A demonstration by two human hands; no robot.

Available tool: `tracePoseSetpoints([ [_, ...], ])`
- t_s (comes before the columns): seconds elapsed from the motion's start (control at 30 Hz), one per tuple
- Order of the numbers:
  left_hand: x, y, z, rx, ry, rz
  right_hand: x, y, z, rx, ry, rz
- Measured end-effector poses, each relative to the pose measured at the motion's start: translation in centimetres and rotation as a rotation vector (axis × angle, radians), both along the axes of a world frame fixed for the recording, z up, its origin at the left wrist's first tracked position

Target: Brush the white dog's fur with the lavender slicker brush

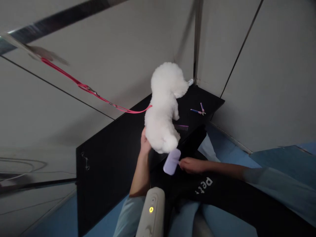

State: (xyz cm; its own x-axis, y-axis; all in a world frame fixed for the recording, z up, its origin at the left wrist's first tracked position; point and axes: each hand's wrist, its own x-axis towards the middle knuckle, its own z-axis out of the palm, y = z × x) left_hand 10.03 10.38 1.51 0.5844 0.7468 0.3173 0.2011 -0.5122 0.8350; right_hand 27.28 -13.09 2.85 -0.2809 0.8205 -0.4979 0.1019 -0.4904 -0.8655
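Note:
A small white fluffy dog [164, 108] stands on a black table [111, 144], facing away from me. My left hand [145, 141] presses against the dog's rear left flank, with fingers mostly hidden in the fur. My right hand [191, 164] is closed on the handle of a lilac brush [172, 161], whose head sits just under the dog's tail. A pink leash [98, 95] runs from the dog's neck up to the left.
Pink and blue scissors [199, 111] and a purple comb [181, 126] lie on the table past the dog. A metal pole [197, 39] rises at the far corner. A grey device with a lit yellow light [151, 210] hangs at my chest. Grey walls surround the table.

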Motion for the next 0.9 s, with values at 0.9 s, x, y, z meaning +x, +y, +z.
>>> tracePoseSetpoints([
  [0.9, 3.5, -2.6, 6.7, -0.490, -0.278, 0.381, -1.5, 3.0, 1.3, 0.335, -0.601, -0.119],
])
